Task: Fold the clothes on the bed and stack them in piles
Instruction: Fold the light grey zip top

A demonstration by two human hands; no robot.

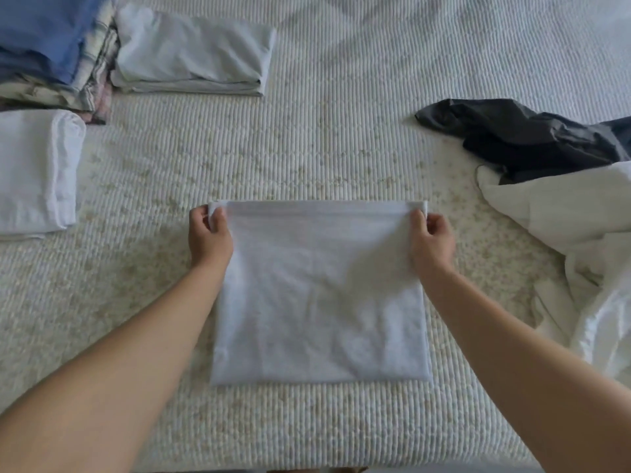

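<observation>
A white garment (317, 295) lies flat as a folded rectangle in the middle of the bed (307, 148), close to the near edge. My left hand (209, 233) pinches its far left corner. My right hand (433, 242) pinches its far right corner. Both hands hold the far edge just above the bedspread. Folded piles stand at the left: a white pile (34, 172), a pale grey pile (191, 54) and a blue and plaid pile (51, 52).
Unfolded clothes lie at the right: a dark grey garment (526, 138) and a crumpled white one (580, 240). The ribbed cream bedspread shows bare between the piles and beyond the garment. The bed's near edge runs along the bottom of the view.
</observation>
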